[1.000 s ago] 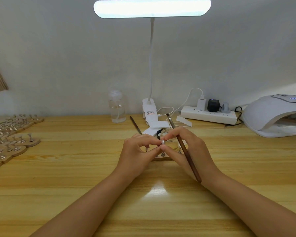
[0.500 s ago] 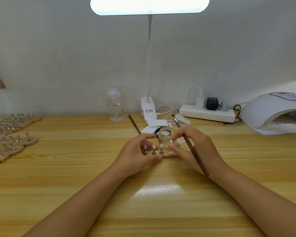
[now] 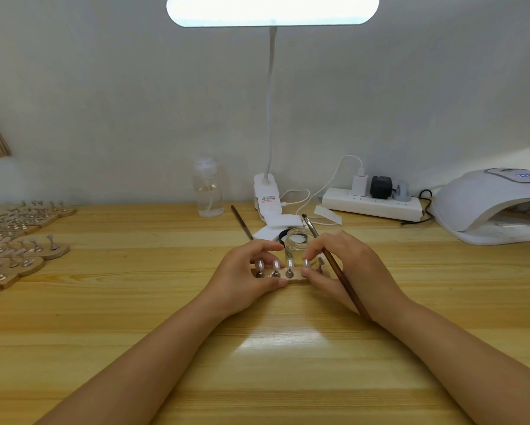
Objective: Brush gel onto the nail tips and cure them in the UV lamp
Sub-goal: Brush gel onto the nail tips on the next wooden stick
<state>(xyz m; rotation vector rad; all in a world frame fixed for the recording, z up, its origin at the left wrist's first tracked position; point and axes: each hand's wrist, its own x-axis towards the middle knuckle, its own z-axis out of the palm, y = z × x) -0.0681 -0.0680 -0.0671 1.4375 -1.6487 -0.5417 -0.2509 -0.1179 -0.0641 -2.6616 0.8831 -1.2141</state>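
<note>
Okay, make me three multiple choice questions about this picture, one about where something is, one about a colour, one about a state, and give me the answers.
1. Where is the UV lamp?
A. far left of the table
B. far right of the table
C. under the hands

2. What colour is the power strip?
A. white
B. red
C. green

3. What is the right hand doing?
A. lying flat and open
B. holding a brush
C. lifting the bottle

Answers: B, the lamp sits at the right edge; A, the strip by the wall is white; B, the brown brush lies through its curled fingers.
</note>
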